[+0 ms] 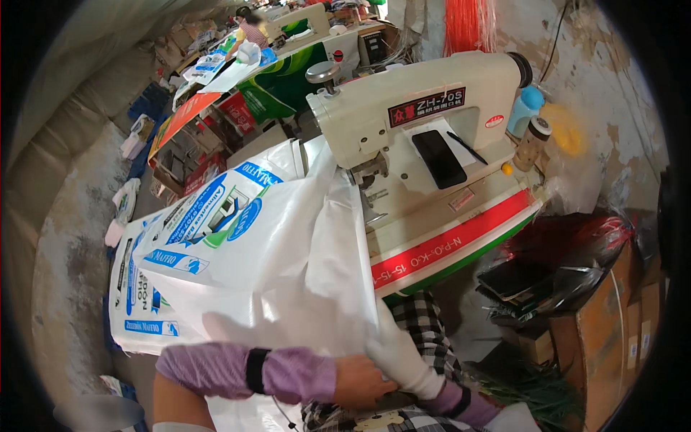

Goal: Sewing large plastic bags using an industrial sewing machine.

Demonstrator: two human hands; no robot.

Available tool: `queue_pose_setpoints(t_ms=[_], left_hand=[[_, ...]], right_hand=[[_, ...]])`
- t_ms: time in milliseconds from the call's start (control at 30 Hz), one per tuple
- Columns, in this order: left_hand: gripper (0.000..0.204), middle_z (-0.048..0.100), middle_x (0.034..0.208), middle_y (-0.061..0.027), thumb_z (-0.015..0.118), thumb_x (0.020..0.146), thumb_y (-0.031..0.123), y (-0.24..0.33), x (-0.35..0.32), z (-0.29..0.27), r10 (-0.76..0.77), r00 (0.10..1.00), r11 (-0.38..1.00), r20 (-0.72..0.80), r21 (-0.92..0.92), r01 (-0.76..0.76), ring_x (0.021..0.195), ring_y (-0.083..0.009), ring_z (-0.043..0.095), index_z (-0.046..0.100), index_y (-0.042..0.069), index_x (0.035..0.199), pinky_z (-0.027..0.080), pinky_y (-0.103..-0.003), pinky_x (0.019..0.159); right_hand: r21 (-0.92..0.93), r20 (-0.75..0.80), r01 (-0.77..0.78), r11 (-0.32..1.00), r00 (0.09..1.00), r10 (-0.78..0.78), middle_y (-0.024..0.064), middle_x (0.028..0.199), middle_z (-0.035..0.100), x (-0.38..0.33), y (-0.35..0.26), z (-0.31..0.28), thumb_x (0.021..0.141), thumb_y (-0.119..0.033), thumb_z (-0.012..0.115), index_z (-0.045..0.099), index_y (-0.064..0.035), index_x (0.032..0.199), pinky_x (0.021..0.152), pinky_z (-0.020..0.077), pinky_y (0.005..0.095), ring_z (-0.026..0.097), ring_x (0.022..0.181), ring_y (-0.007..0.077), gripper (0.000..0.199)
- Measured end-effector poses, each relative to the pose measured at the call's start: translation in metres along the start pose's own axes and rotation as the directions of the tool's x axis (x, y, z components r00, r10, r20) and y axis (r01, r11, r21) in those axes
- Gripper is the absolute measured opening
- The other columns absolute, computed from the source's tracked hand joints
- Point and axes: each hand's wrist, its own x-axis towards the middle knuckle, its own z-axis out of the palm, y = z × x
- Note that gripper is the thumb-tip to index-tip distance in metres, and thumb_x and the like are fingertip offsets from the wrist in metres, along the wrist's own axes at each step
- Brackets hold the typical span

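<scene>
Nearest the camera, a left hand [363, 380] in a purple sleeve is seen reaching across, its bare fingers laid on the white-gloved right hand [403, 358]. The lower edge of a white woven sack [288, 266] is pinched by the gloved fingers [385, 342]; the sack is draped up to the cream sewing machine [425, 108]. A black phone [439, 158] lies on its table [461, 230]. Beyond, cluttered workbenches and a concrete floor are seen.
</scene>
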Motion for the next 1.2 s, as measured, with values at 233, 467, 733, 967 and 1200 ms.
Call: queue_pose_setpoints(t_ms=[233,467,733,967,1200], left_hand=[[0.049,0.067,0.093,-0.0184,0.047,0.090,0.049,-0.167,-0.034,-0.075,-0.580,0.716,0.810,0.389,0.367,0.457,0.088,-0.0365,0.061,0.070,0.006,0.094,0.047,-0.044,0.084],[0.007,0.062,0.063,-0.0054,0.064,0.068,0.021,-0.039,-0.052,-0.077,-0.109,0.799,0.870,-0.591,0.332,0.365,0.062,-0.0252,0.061,0.067,0.014,0.066,0.050,-0.047,0.070],[0.017,0.066,0.075,-0.0081,0.064,0.063,0.021,-0.028,0.057,-0.080,-0.213,0.974,0.906,0.075,0.389,0.168,0.074,-0.0312,0.064,0.067,0.014,0.077,0.049,-0.045,0.064],[0.032,0.062,0.069,-0.0036,0.060,0.068,0.007,-0.161,0.003,-0.095,0.115,0.988,0.681,-0.099,0.732,-0.005,0.071,-0.0251,0.064,0.065,0.019,0.097,0.040,-0.037,0.102],[0.019,0.045,0.058,-0.0001,0.063,0.070,0.014,0.054,-0.120,-0.106,0.065,0.876,0.391,-0.477,0.820,0.418,0.047,-0.0166,0.043,0.068,0.011,0.089,0.033,-0.032,0.043]], right_hand=[[-0.461,-0.264,0.244,0.854,0.881,-0.394,0.0267,0.072,0.058,0.009,0.049,0.000,0.084,-0.007,0.048,0.027,-0.0050,0.142,0.058,0.0471,0.0452,0.060,0.067,0.0421,0.062],[-0.768,-0.228,0.184,0.613,0.817,-0.530,0.0186,0.065,0.062,0.157,0.002,-0.056,0.076,-0.011,0.053,0.059,-0.0068,0.117,0.061,0.0498,0.0470,0.062,0.065,0.0374,0.042],[-0.813,-0.316,0.048,0.580,0.799,-0.511,0.0165,0.067,0.065,0.198,0.029,-0.044,0.086,-0.031,0.048,0.064,-0.0036,0.105,0.058,0.0503,0.0448,0.065,0.065,0.0360,0.037],[-0.660,-0.232,0.198,0.724,0.863,-0.448,0.0170,0.059,0.058,0.074,0.012,-0.020,0.090,-0.040,0.049,0.025,-0.0026,0.142,0.052,0.0462,0.0452,0.060,0.055,0.0357,0.069],[0.496,-0.282,0.316,0.809,0.940,-0.194,0.0110,0.082,0.065,0.045,0.034,-0.053,0.090,-0.016,0.052,0.043,-0.0005,0.132,0.070,0.0489,0.0288,0.063,0.077,0.0142,0.045]])
